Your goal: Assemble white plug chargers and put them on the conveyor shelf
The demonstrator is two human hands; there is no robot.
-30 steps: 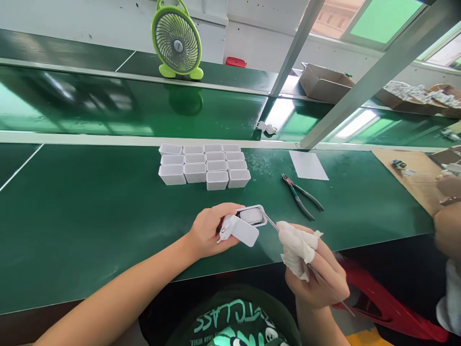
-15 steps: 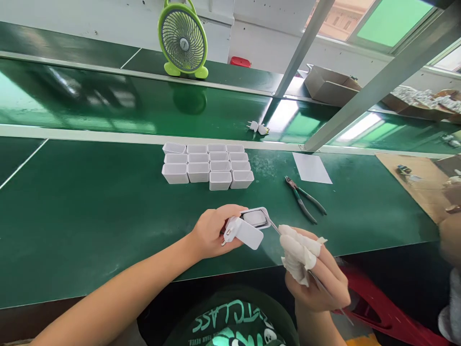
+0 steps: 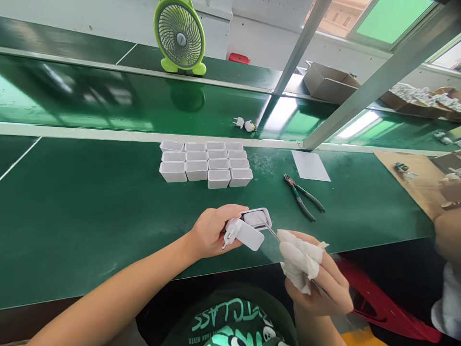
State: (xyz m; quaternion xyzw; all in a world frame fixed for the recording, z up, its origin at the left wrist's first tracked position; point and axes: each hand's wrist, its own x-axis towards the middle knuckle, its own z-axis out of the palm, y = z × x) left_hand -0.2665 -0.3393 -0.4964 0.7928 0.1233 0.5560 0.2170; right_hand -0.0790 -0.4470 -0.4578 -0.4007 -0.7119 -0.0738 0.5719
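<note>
My left hand point(image 3: 211, 231) grips a white charger plug point(image 3: 246, 233) with its two metal pins pointing down and left, and its open end facing up toward a white shell point(image 3: 256, 217). My right hand point(image 3: 317, 276), fingertips wrapped in white cloth point(image 3: 298, 257), holds a thin metal tool point(image 3: 269, 229) whose tip rests at the open shell. Both hands hover over the near edge of the green table point(image 3: 90, 211).
Several empty white shells point(image 3: 205, 164) stand in rows further back. Pliers point(image 3: 301, 196) and a white paper point(image 3: 310, 166) lie to the right. A green fan point(image 3: 179, 37) stands behind the conveyor belt, where two plugs point(image 3: 244, 124) lie. Another person's arm point(image 3: 446, 230) shows at right.
The two loose plugs on the far belt have drifted left. My hands hold nearly the same pose; the tool tip has shifted slightly at the shell's opening.
</note>
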